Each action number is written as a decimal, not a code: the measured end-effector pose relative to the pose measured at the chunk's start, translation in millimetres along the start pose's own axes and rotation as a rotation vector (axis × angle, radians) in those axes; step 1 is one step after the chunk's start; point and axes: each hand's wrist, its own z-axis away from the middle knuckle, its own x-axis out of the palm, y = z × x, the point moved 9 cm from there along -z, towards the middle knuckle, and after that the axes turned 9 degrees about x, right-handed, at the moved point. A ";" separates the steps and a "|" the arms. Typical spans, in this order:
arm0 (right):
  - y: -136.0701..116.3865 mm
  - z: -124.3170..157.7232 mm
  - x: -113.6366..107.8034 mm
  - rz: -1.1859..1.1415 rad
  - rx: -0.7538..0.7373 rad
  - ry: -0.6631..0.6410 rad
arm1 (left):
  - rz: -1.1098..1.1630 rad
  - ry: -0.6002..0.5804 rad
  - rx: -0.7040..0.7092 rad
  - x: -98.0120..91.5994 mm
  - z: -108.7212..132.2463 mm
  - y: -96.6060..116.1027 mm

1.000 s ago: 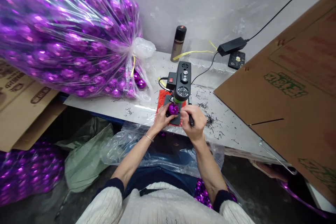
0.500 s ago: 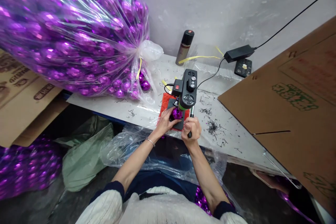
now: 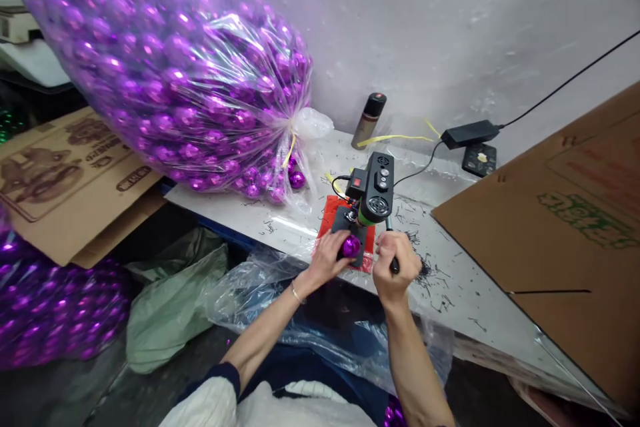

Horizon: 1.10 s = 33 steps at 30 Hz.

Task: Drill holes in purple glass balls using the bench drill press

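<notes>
A small black bench drill (image 3: 373, 190) stands on a red mat (image 3: 333, 212) near the front edge of the white table (image 3: 280, 220). My left hand (image 3: 330, 257) is closed round a shiny purple ball (image 3: 351, 246) and holds it on the drill's base, under the head. To the right of the ball, my right hand (image 3: 396, 264) is wrapped round the drill's black lever handle (image 3: 393, 260).
A big clear bag of purple balls (image 3: 170, 73) lies on the table's left end. A spray can (image 3: 367, 121), a power adapter (image 3: 469, 134) and dark shavings (image 3: 430, 273) sit on the table. A cardboard sheet (image 3: 555, 233) leans at right; boxes and another ball bag (image 3: 50, 307) at left.
The view has swung left and up. My left hand still holds the ball under the drill, and my right hand still grips the lever, now slightly lower toward the table edge.
</notes>
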 end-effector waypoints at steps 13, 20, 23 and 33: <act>2.4 17.7 5.7 0.016 -0.036 -0.025 | -0.458 0.096 -0.369 -105.7 -78.4 -107.1; -1.1 16.6 5.8 0.028 -0.042 -0.008 | -0.494 -0.303 -0.407 -97.3 -120.1 -170.3; 0.3 17.1 6.0 0.028 -0.043 -0.010 | -0.514 -0.293 -0.419 -102.3 -112.4 -166.0; -1.9 2.7 1.2 0.013 -0.005 -0.008 | 0.373 0.210 -0.568 -108.5 -34.4 -91.9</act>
